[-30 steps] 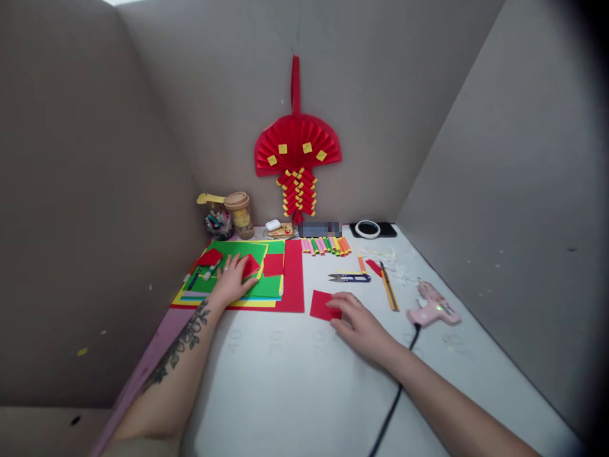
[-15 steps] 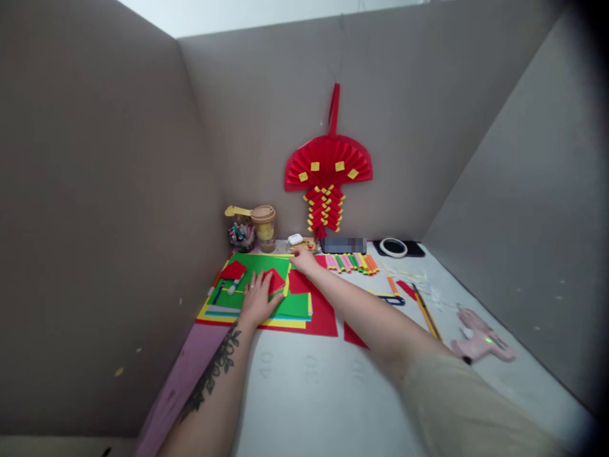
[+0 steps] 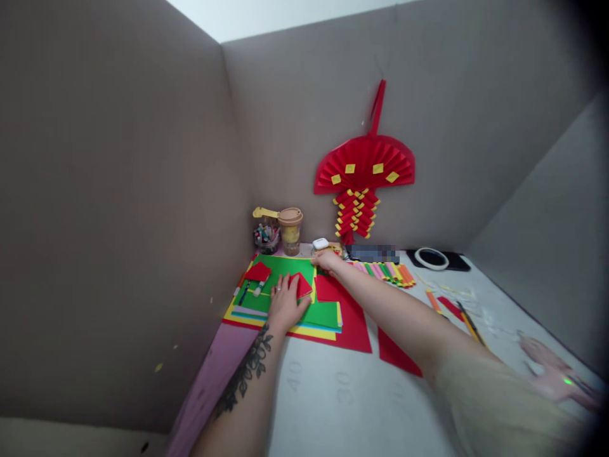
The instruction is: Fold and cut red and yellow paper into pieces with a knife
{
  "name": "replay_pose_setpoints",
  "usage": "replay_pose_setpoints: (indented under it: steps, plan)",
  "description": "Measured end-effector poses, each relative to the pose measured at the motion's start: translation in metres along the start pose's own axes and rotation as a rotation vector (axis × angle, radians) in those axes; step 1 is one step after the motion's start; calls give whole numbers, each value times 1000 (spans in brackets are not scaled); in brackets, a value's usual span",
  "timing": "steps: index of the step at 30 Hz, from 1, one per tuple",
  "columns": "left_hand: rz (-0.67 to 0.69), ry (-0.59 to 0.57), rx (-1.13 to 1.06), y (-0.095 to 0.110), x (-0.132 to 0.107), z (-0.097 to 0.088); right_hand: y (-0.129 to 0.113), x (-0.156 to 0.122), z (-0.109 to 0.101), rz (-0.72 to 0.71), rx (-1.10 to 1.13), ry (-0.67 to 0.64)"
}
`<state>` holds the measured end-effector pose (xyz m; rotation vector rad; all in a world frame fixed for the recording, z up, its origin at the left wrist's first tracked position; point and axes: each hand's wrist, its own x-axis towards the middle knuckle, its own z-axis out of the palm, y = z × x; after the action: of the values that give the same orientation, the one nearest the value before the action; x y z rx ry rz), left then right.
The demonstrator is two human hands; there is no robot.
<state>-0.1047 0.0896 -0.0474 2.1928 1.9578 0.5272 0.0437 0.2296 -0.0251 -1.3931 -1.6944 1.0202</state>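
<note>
My left hand [image 3: 288,306] lies flat on a stack of coloured paper sheets, fingers spread, touching a small red paper piece [image 3: 301,284]. Under it are green sheets [image 3: 320,315] with yellow and blue edges below, on a large red sheet [image 3: 354,330]. My right hand [image 3: 328,261] reaches across to the far right corner of the upper green sheet [image 3: 285,264]. Its fingers are closed at that corner, where a yellow edge shows; how many layers they pinch is hidden. Another red paper piece [image 3: 259,272] rests on the stack's left side, beside a white-capped glue or marker [image 3: 259,289].
Behind the papers stand a lidded cup [image 3: 290,233] and a pen holder [image 3: 266,238]. A red paper fan decoration [image 3: 366,166] hangs on the wall. Rolled paper tubes [image 3: 387,273], a tape roll [image 3: 431,258], a pencil [image 3: 472,325] and a pink glue gun [image 3: 547,368] lie rightward.
The view has turned left, so everything sits further right in the picture. Both hands keep about the same places on the papers.
</note>
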Motion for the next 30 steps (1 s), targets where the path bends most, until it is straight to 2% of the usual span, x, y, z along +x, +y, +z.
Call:
replay_pose_setpoints:
  steps: [4,8,14,18,21,25,30]
  plan:
    - [-22,-3,-5,-1,0,1,-10,-3,-4,55,74,-25]
    - [-27,27,-29,-1,0,2,-26,-9,-7,42,132,-47]
    - [-88,99,-87,-1,1,1,-48,-17,-11,-37,177,-45]
    - [-148,162,-126,-2,3,1,-59,-15,-16,-151,125,-3]
    - [-155,171,-121,-3,4,1,-69,-14,-25,-253,3,68]
    - [-139,150,-82,-2,2,3,-87,-19,-45,-403,-143,245]
    - [-146,132,-38,-4,1,0,-105,-47,-91,-600,-202,495]
